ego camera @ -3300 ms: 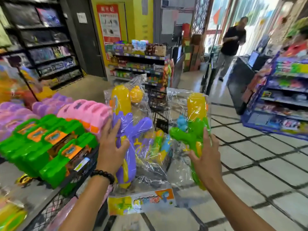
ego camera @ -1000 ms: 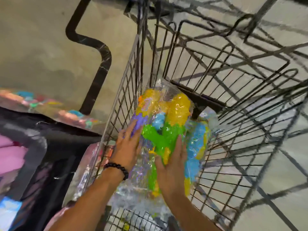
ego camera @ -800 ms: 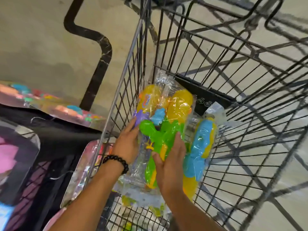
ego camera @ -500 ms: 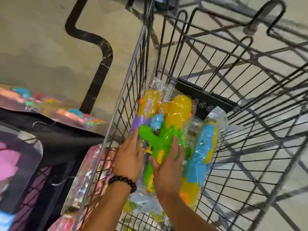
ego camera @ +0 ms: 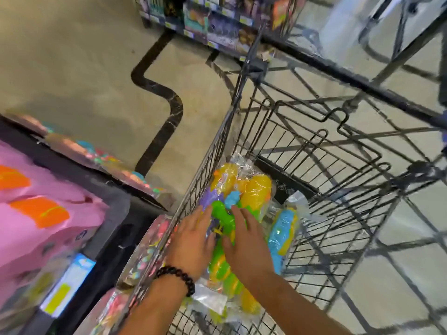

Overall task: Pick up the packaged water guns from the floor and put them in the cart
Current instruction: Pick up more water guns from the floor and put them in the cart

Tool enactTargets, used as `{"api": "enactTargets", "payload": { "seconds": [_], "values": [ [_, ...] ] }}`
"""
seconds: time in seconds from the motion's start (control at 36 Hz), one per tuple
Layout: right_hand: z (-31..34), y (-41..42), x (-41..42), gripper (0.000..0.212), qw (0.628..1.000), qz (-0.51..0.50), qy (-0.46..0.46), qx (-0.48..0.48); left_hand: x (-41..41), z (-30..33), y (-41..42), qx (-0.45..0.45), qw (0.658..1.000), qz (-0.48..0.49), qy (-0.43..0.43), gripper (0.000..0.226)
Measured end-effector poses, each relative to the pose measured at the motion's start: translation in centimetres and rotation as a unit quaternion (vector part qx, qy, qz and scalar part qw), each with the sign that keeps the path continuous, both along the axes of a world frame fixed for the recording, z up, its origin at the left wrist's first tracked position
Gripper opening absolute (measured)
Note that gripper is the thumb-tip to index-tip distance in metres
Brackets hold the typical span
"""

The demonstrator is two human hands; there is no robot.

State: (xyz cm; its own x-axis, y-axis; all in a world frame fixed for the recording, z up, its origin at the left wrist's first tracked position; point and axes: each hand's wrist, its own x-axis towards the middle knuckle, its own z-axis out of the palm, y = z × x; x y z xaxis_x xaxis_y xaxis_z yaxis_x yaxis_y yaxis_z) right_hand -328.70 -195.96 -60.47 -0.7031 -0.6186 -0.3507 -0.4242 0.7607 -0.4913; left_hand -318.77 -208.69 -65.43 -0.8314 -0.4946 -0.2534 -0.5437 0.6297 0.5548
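Packaged water guns (ego camera: 242, 197), bright plastic toys in clear crinkly bags, lie inside the black wire cart (ego camera: 338, 189) against its left wall. Left hand (ego camera: 193, 240) and right hand (ego camera: 246, 240) rest flat on them, fingers straight, probably settling the stack. Beyond lies beige floor (ego camera: 72, 68).

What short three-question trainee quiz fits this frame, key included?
1. True or false: both hands lie on the packaged water guns inside the cart.
2. Which wrist bears the black bead bracelet? A) left B) right
3. What colour is the packaged gun to the right of the right hand?

Key: 1 true; 2 A, by the left hand; 3 blue, with yellow.
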Motion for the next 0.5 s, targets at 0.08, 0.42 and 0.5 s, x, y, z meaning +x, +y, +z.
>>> {"api": "enactTargets", "payload": {
  "seconds": [0.08, 0.42, 0.5],
  "values": [
    [4.3, -0.2, -1.2, 0.066, 0.996, 0.07, 0.056, 0.005, -0.1, 4.4, 0.4, -0.014, 1.0, 0.002, 0.004, 0.072],
    [21.9, -0.7, -1.7, 0.06, 0.929, 0.309, 0.202, 0.018, 2.4, 22.1, 0.8, -0.197, 0.978, 0.054, 0.027, 0.048],
    [25.4, -0.8, -0.9, 0.06, 0.905, 0.364, 0.221, -0.001, 4.9, 25.4, 1.2, -0.234, 0.968, 0.085, 0.012, 0.049]
  ]
}}
